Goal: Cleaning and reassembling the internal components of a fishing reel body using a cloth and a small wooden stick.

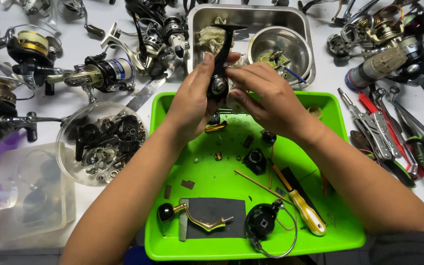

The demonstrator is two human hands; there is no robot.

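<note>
black reel body (220, 64), both hands (231, 95) gripping

A black reel body (220, 59) with a silver round centre was seen between the left hand (190, 100) and right hand (266, 98). Below both hands, a bright green tray (212, 248) was recorded, carrying a yellow-handled screwdriver (306, 211), a gold crank with black knob (192, 217) and a dark grey mat (217, 223). Beyond the hands, a silver steel pan (251, 17) was noted. Red-handled pliers (384, 127) were observed right of the right hand.

Left hand (191, 100), right hand (266, 100) together, gripping
</note>
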